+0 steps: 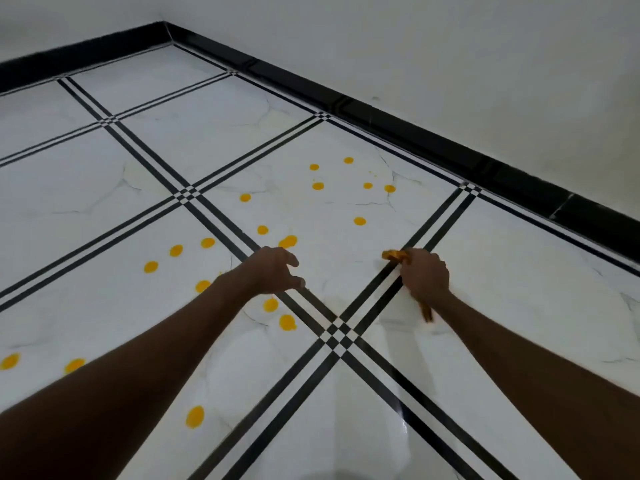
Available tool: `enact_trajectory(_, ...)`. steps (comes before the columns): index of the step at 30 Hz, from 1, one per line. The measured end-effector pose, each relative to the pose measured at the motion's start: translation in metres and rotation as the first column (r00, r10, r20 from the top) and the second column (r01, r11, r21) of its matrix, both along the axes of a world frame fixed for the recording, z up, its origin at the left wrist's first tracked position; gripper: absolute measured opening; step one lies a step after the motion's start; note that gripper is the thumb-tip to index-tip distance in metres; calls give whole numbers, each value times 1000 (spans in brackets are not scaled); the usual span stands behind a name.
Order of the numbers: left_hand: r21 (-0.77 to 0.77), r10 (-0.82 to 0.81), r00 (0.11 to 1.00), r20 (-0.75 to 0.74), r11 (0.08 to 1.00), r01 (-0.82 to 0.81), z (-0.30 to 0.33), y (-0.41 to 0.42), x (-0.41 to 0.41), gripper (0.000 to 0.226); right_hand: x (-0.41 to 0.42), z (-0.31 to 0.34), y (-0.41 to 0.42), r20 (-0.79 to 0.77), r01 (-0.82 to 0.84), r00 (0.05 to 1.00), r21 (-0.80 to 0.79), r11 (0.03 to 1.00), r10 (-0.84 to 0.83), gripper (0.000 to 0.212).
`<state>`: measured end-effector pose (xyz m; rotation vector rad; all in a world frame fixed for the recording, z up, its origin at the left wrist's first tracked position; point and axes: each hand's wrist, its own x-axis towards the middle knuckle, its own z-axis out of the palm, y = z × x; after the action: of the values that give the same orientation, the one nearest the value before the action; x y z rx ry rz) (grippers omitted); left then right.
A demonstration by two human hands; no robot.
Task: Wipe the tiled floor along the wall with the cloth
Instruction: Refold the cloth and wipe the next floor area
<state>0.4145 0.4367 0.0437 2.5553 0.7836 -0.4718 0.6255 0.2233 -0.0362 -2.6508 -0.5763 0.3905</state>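
Note:
The white marble-patterned tiled floor [145, 174] has black double stripes between tiles and several yellow-orange spots [288, 241] scattered over it. My right hand [424, 273] is closed around a crumpled yellow-orange cloth [394, 255], which sticks out above the fingers and again below the wrist. It sits low over a striped joint, right of the spots. My left hand [275, 270] hovers over the floor with curled, spread fingers and holds nothing, just below a large spot. Both forearms reach in from the bottom of the view.
A black skirting [398, 129] runs along the foot of the white wall [450, 57] from the far corner to the right edge. A second skirting strip borders the back left wall. More spots lie at the lower left.

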Motion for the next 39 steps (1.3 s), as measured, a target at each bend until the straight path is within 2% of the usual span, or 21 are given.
enact_trajectory(3, -112, 42, 996, 80, 993, -33, 22, 2, 7, 49, -7, 52, 20, -174, -41, 981, 246, 968, 86, 21)
enact_trajectory(7, -338, 200, 929, 312, 937, -88, 56, -1, 15, 56, -26, 117, 35, -406, -20, 882, 473, 881, 238, 16)
enact_trajectory(9, -374, 236, 882, 408, 924, -74, 74, -5, 19, 56, -36, 144, 41, -435, -52, 843, 520, 853, 316, 15)
enact_trajectory(12, -378, 280, 778, 562, 924, -60, 99, -13, 26, 28, -48, 177, 47, -475, -32, 802, 570, 821, 361, 23)
enact_trajectory(15, -400, 374, 677, 634, 908, -127, 114, -16, 31, 19, -53, 199, 51, -536, 42, 763, 599, 800, 361, 39)
enact_trajectory(18, -413, 406, 629, 663, 899, -145, 131, -14, 32, 19, -51, 218, 56, -469, 23, 818, 606, 795, 334, 49)
enact_trajectory(21, -445, 398, 615, 681, 891, -84, 157, -8, 27, 18, -49, 240, 63, -419, -7, 836, 638, 770, 354, 42)
enact_trajectory(24, -386, 344, 605, 718, 920, -64, 182, -3, 21, 15, -51, 256, 69, -305, -87, 879, 653, 752, 367, 25)
enact_trajectory(27, -266, 287, 595, 751, 956, -125, 197, 2, 20, 15, -51, 265, 80, -197, -162, 908, 650, 743, 370, 21)
enact_trajectory(29, -244, 287, 574, 766, 958, -153, 204, 4, 18, 19, -55, 269, 85, -246, -233, 845, 630, 741, 474, 27)
enact_trajectory(31, -212, 257, 564, 785, 967, -145, 214, 5, 14, 22, -59, 270, 90, -318, -277, 777, 601, 749, 543, 44)
enact_trajectory(35, -109, 182, 554, 812, 981, -162, 232, 15, 4, 19, -59, 277, 91, -410, -283, 695, 600, 749, 591, 44)
enact_trajectory(37, -75, 208, 565, 798, 966, -249, 228, 26, -1, 22, -56, 285, 89, -467, -217, 678, 610, 762, 567, 50)
enact_trajectory(39, -112, 288, 606, 741, 944, -312, 219, 30, -7, 32, -58, 296, 91, -461, -185, 710, 607, 773, 532, 40)
